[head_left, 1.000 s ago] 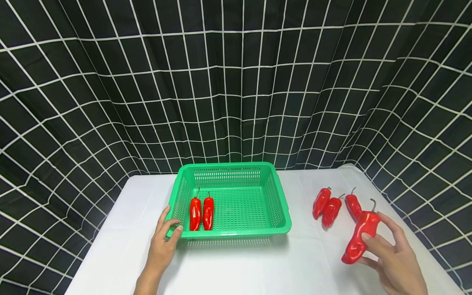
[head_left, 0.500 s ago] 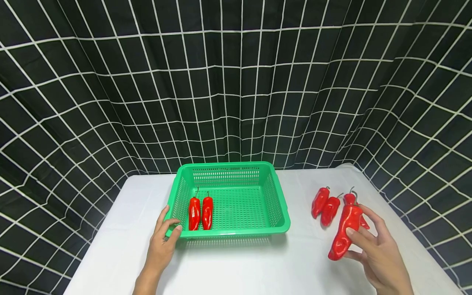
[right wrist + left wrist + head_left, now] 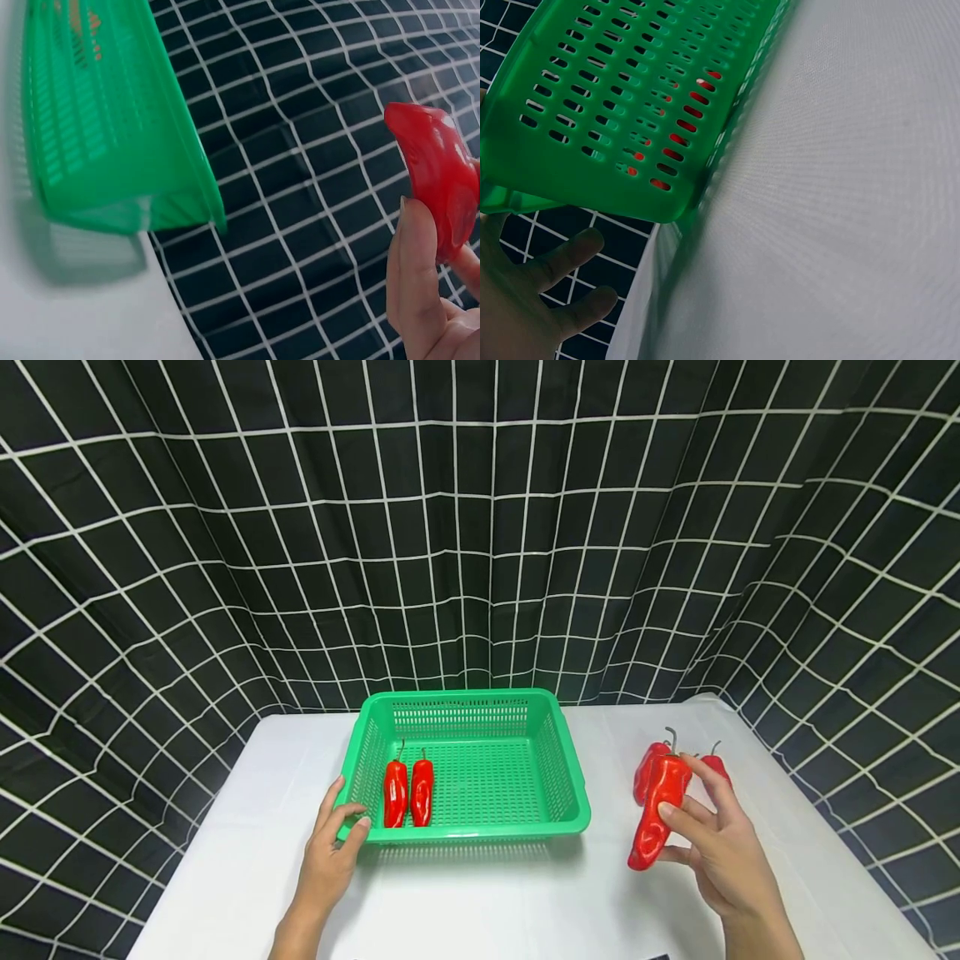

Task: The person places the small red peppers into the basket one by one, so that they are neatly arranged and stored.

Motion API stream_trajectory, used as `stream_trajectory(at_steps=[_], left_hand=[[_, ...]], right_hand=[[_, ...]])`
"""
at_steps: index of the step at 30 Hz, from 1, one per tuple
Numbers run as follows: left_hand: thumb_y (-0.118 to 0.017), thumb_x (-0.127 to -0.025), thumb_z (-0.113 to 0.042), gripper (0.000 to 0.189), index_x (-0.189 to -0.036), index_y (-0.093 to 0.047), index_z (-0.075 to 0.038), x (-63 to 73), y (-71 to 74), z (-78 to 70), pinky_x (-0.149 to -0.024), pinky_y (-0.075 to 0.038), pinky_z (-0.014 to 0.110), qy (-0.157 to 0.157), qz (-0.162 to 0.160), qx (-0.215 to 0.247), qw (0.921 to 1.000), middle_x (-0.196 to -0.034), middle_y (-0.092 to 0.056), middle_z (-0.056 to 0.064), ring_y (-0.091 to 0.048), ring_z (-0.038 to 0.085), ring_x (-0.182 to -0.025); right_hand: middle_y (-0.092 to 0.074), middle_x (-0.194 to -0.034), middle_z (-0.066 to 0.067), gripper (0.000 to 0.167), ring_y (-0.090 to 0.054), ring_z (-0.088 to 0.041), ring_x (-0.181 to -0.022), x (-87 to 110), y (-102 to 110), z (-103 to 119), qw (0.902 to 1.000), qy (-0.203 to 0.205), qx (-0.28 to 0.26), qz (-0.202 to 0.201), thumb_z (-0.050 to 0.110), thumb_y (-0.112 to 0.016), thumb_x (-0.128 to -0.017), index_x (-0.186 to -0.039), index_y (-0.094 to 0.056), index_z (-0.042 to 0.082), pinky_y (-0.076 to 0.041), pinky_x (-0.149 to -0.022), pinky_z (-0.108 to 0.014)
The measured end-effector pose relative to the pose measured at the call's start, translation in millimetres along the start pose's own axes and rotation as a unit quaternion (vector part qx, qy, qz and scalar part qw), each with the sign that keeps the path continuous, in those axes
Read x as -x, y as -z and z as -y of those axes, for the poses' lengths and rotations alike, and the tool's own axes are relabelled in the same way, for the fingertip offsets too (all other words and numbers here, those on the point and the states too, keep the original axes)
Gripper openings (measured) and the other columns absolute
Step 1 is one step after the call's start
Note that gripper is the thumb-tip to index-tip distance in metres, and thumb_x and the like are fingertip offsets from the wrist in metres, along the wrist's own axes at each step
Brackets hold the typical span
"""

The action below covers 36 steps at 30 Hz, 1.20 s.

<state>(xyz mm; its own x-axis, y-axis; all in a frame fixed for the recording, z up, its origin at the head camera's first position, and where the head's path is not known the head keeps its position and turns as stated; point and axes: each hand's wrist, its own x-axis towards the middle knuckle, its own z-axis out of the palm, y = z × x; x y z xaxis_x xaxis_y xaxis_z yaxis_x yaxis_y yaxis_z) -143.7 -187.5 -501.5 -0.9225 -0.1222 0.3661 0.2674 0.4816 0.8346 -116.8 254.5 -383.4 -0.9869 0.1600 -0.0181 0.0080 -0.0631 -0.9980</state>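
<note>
A long red pepper with a thin curved stem is held up over the table's right side, gripped between the thumb and fingers of my right hand. In the right wrist view the same pepper shows its lower end pointing up. Behind it on the cloth lie several more red peppers, partly hidden by the held one and by the hand. My left hand grips the near left corner of a green plastic basket. Inside, two red peppers lie side by side at the left, stems away from me.
White cloth covers the table. A black curtain with a white grid hangs behind it and along both sides. Perforated basket walls rise in the left wrist view. A small dark object pokes in at the bottom edge.
My right hand has carried its pepper leftward, from the far right to in front of the loose peppers, and the pepper now hangs more upright. The left hand and basket have stayed put.
</note>
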Motion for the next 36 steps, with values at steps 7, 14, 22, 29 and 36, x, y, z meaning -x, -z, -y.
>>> stream_trajectory(at_steps=[7,14,22,29,36], left_hand=[[-0.059,-0.097,-0.019,0.017,-0.108,-0.064,-0.007,0.4,-0.7,1.1,-0.100,-0.028,0.061,-0.001,-0.001,-0.005,1.0000,-0.155,-0.026,-0.002,-0.025,0.035,-0.138],[-0.060,-0.097,-0.018,0.015,-0.107,-0.064,-0.007,0.5,-0.3,0.3,-0.101,-0.027,0.061,0.003,-0.002,-0.004,1.0000,-0.155,-0.026,-0.001,-0.025,0.035,-0.139],[-0.059,-0.097,-0.020,0.016,-0.107,-0.064,-0.007,-0.2,-0.1,0.5,-0.102,-0.026,0.061,0.002,-0.003,-0.001,1.0000,-0.155,-0.026,-0.002,-0.024,0.034,-0.139],[-0.059,-0.097,-0.018,0.015,-0.107,-0.064,-0.008,0.0,-0.2,0.6,-0.102,-0.026,0.062,0.003,-0.001,-0.003,1.0000,-0.155,-0.026,-0.001,-0.024,0.035,-0.139],[-0.059,-0.097,-0.018,0.014,-0.106,-0.064,-0.008,-0.2,0.0,0.3,-0.102,-0.025,0.061,0.005,0.000,0.002,1.0000,-0.155,-0.026,-0.001,-0.023,0.035,-0.139]], right_hand=[[-0.048,-0.123,-0.010,0.065,-0.058,-0.020,-0.102,-5.1,-18.0,1.3,0.9995,0.003,-0.017,0.027,0.010,-0.065,-0.092,-0.147,-0.033,0.026,-0.054,-0.066,-0.051],[-0.044,-0.124,-0.018,0.063,-0.056,-0.026,-0.105,-10.2,-33.8,-2.3,0.9976,-0.001,-0.036,0.059,0.009,-0.063,-0.093,-0.147,-0.032,0.024,-0.053,-0.068,-0.054],[-0.057,-0.109,-0.020,0.063,-0.063,-0.033,-0.092,-20.0,-51.0,-5.6,0.9942,0.002,-0.053,0.093,0.007,-0.064,-0.092,-0.145,-0.035,0.022,-0.053,-0.065,-0.055],[-0.059,-0.108,-0.022,0.064,-0.065,-0.034,-0.087,-28.9,-64.0,-10.6,0.9933,-0.006,-0.037,0.109,0.009,-0.067,-0.090,-0.144,-0.036,0.023,-0.054,-0.065,-0.053],[-0.058,-0.103,-0.022,0.065,-0.065,-0.034,-0.084,-35.0,-73.8,-13.2,0.9910,-0.011,-0.044,0.126,0.009,-0.067,-0.090,-0.145,-0.034,0.020,-0.055,-0.063,-0.052]])
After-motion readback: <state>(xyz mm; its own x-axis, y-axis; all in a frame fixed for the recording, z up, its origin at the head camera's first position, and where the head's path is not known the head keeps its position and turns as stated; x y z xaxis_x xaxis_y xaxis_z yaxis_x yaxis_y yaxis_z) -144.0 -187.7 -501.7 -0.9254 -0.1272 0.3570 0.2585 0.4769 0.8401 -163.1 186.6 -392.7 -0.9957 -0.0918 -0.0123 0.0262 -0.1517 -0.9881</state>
